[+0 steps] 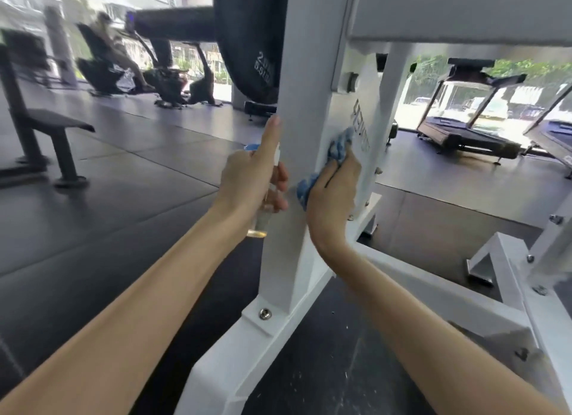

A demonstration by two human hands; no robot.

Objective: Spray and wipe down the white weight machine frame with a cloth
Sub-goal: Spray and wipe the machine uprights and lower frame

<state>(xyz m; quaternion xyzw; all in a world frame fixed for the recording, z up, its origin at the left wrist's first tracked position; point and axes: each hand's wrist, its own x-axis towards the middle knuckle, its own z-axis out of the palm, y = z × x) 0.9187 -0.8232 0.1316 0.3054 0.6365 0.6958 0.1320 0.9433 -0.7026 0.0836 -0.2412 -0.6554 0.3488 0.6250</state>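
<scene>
While the right hand [332, 195] is gripping the crumpled blue cloth [339, 145] against the white metal machine upright [305, 74], left hand [247, 179] fingers [280, 179] are curling round the clear plastic spray bottle [261, 219] beside it, index raised. Likely risks: bottle slipping from partial grip, overspray slicking the dark floor [123, 182].
</scene>
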